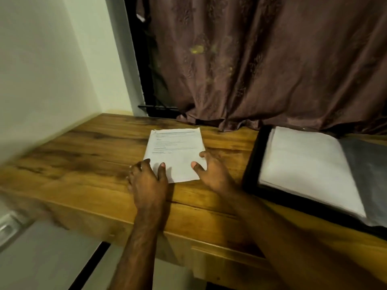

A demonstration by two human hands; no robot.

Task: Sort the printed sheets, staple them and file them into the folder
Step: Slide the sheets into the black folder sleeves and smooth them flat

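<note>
At the left stands a pale, smooth wall (pixel 41 76). From it the wooden worktop (pixel 88 151) runs to the right, brown with a dark grain and a slightly shiny surface.

The left hand (pixel 147 178) lies on the near left corner of the printed sheets (pixel 174 151). Its thumb rests on top of the paper and the other fingers curl at the left edge, so this grip looks narrow, as a pinch on the corner; whether the fingers go under the pile I cannot tell.

The sheets are a thin white pile, flat on the worktop, rectangular, with lines of small text on the upper half. The long axis goes away from the person, a little tilted to the left. The pile lies directly in front of both hands, between them.

The right hand (pixel 211 174) touches the near right edge of the pile, thumb on the paper, fingers beside the edge, moderately spread. Both hands are equally near to the sheets, but the right hand is nearer to the folder (pixel 251 164).

The folder lies open at the right, well apart from the pile. It has a black stiff frame and clear, glossy plastic sleeves with white pages inside. I judge that the pile must travel to the right for filing. No stapler is visible.

Behind hangs a brown curtain (pixel 272 59) of soft, folded cloth.
</note>
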